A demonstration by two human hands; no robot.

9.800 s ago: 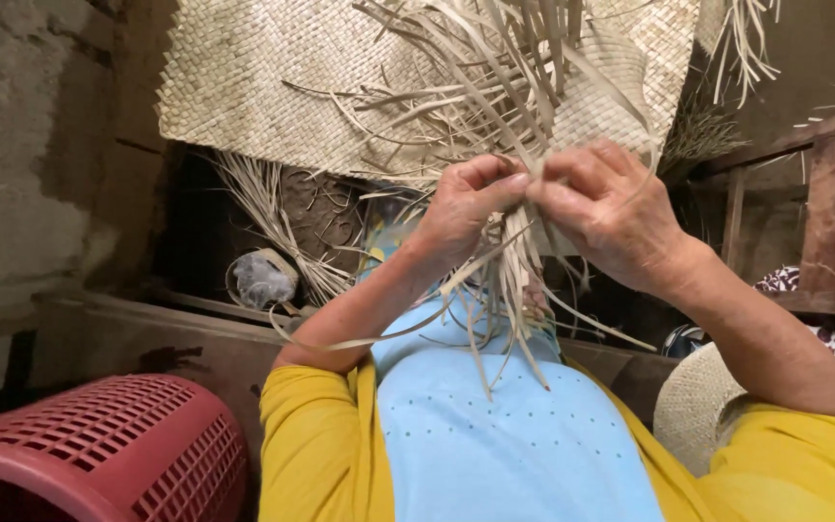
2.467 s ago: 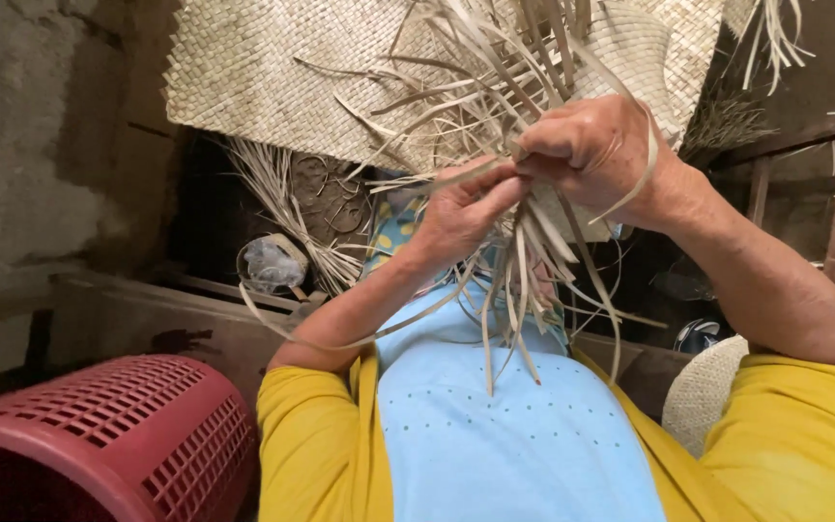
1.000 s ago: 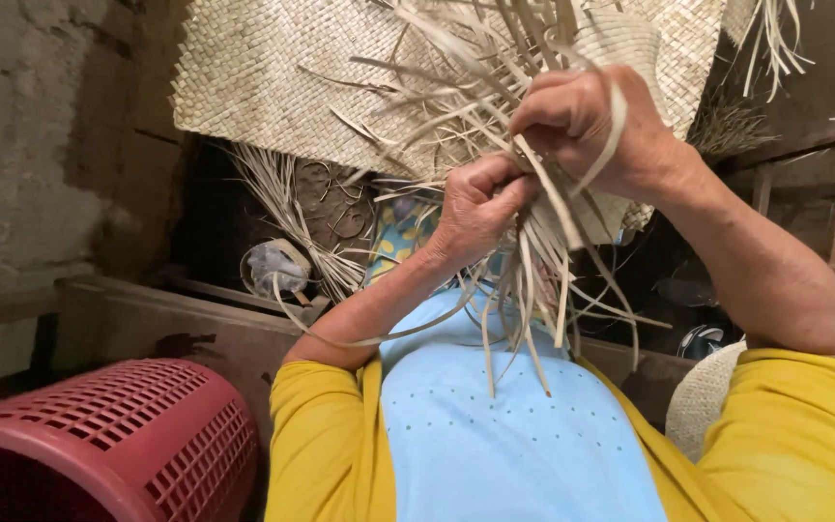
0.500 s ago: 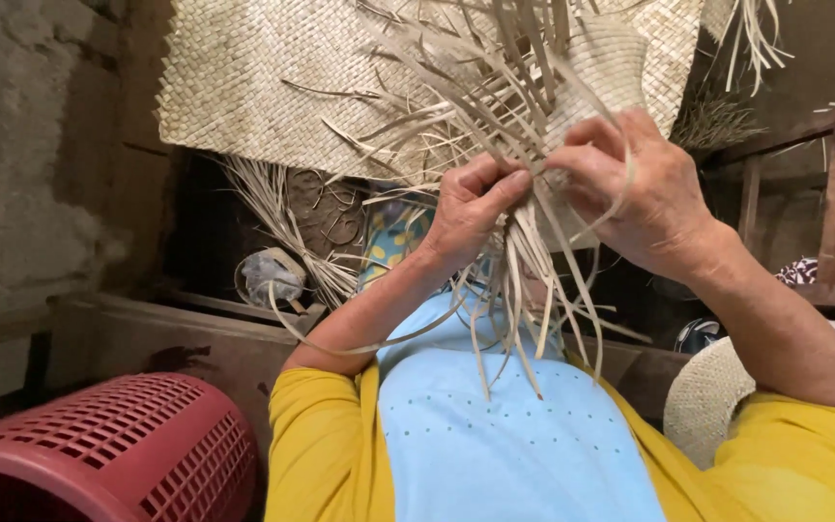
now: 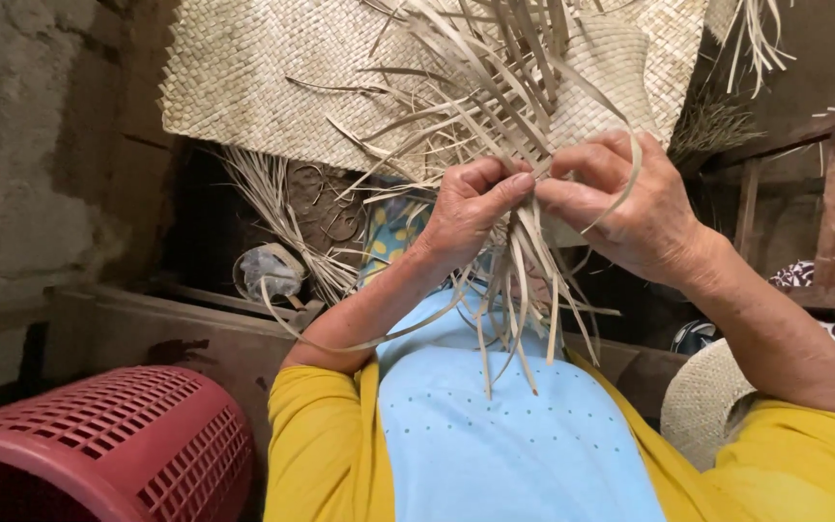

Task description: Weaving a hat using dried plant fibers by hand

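Across the top of the view, one large woven mat of pale straw is spread, its unwoven edge breaking into many loose strips, too many to be counted, that fan out and hang down toward the person's lap. At the lower left, one red plastic basket with a lattice wall is seen lying on its side. At the lower right, one round woven piece, pale and finely plaited, is partly hidden behind the right sleeve. One crumpled clear plastic bag is seen near the left forearm, beside a bundle of dry fibres.

Two hands are raised at the mat's loose edge, just beside one another. The left hand is closed, and several strips are pinched between its thumb and fingers. The right hand is half curled; one strip is looped over its fingers, and another is nipped between thumb and forefinger where the two hands meet. Below the hands, the gripped strips are seen dangling freely over the light blue garment.
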